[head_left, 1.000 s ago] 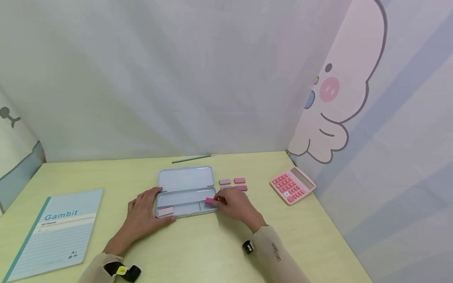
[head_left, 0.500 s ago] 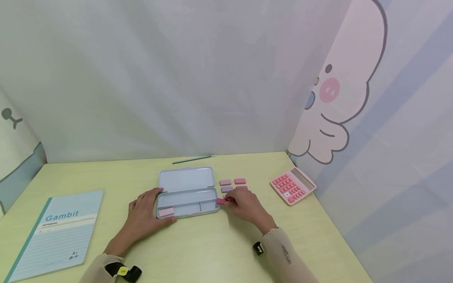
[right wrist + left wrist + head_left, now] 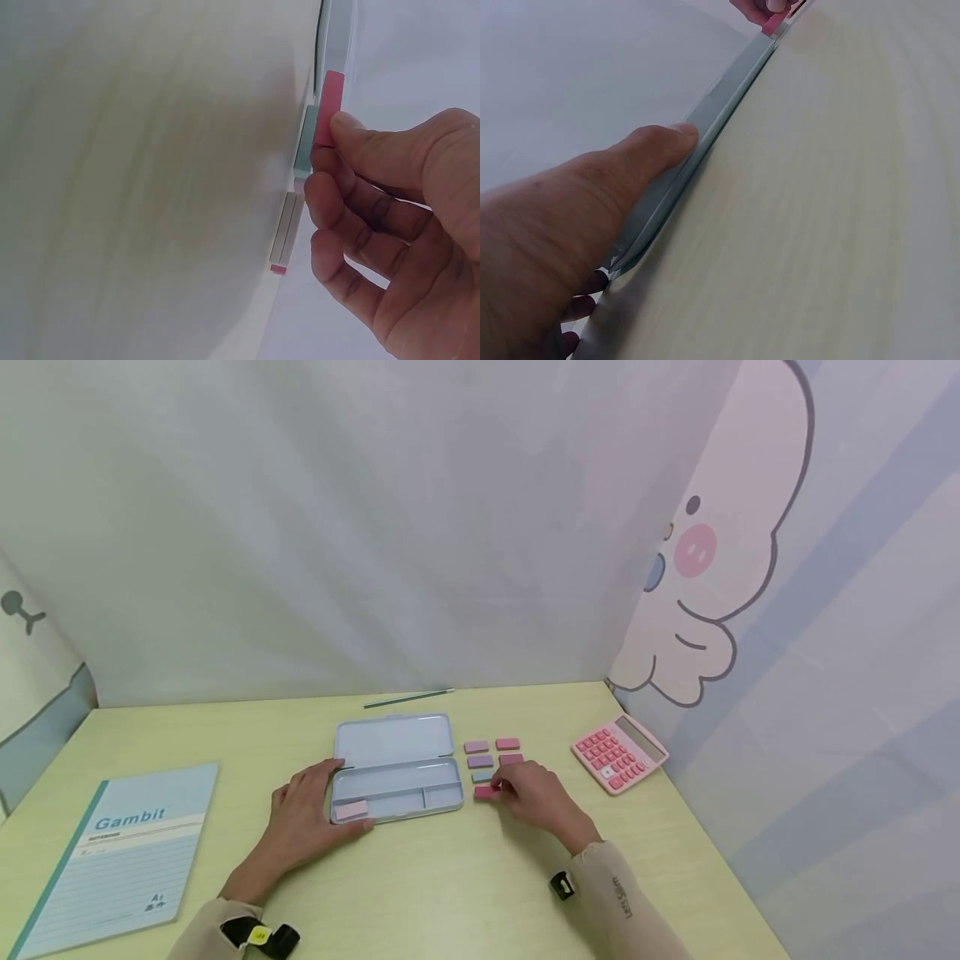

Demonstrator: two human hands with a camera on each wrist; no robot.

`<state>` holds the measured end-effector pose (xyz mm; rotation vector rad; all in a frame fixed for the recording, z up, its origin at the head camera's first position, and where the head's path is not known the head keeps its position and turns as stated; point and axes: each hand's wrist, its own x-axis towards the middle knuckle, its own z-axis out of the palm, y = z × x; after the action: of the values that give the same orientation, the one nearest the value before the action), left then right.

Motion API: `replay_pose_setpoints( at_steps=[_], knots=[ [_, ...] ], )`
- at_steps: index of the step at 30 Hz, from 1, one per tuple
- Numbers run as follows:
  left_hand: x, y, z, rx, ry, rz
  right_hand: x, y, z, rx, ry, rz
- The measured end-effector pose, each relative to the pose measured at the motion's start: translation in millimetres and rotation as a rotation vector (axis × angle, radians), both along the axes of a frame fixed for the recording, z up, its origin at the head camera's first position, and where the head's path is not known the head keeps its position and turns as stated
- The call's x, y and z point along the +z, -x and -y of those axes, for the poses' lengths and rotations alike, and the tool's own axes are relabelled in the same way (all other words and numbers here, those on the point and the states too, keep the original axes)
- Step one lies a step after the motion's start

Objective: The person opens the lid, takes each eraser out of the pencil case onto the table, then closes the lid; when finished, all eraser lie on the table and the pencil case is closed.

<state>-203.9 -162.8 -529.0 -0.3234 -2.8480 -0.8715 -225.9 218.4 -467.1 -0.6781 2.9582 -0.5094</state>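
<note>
An open light blue pencil case [image 3: 393, 737] lies on the table with its lid folded back. My left hand [image 3: 303, 810] grips its left end; in the left wrist view the thumb presses the front wall [image 3: 720, 109]. A pale pink eraser [image 3: 351, 810] sits in the left front compartment. My right hand [image 3: 536, 797] pinches a deep pink eraser [image 3: 328, 109] between thumb and forefinger, right of the case. Just beyond it lies a blue-green eraser [image 3: 482, 777], with a purple eraser [image 3: 480, 762] and a lilac eraser [image 3: 476, 747] farther back.
Two rose-pink erasers, the farther rose-pink eraser [image 3: 507, 744] and the nearer one [image 3: 512, 759], form a column behind my right hand. A whitish eraser [image 3: 286, 229] shows in the right wrist view. Around stand a pink calculator [image 3: 621, 754], a pencil [image 3: 408, 698] and a notebook [image 3: 120, 852].
My right hand has moved right with the deep pink eraser, from over the case's right compartment to the table beside it, uncovering the blue-green eraser. The left hand stays put.
</note>
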Motion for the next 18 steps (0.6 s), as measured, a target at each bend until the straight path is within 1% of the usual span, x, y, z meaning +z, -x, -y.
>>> replay_pose_setpoints(
  at_steps=[6, 11, 18],
  knots=[
    [0.5, -0.4, -0.5, -0.001, 0.0, 0.004, -0.9, 6.7, -1.7, 0.001, -0.016, 0.031],
    [2.3, -0.9, -1.3, -0.002, -0.005, -0.001, -2.4, 11.4, -2.5, -0.024, -0.023, 0.073],
    [3.3, -1.1, -1.8, 0.002, 0.005, -0.008, -2.5, 12.8, -3.6, -0.038, -0.021, 0.081]
  ],
)
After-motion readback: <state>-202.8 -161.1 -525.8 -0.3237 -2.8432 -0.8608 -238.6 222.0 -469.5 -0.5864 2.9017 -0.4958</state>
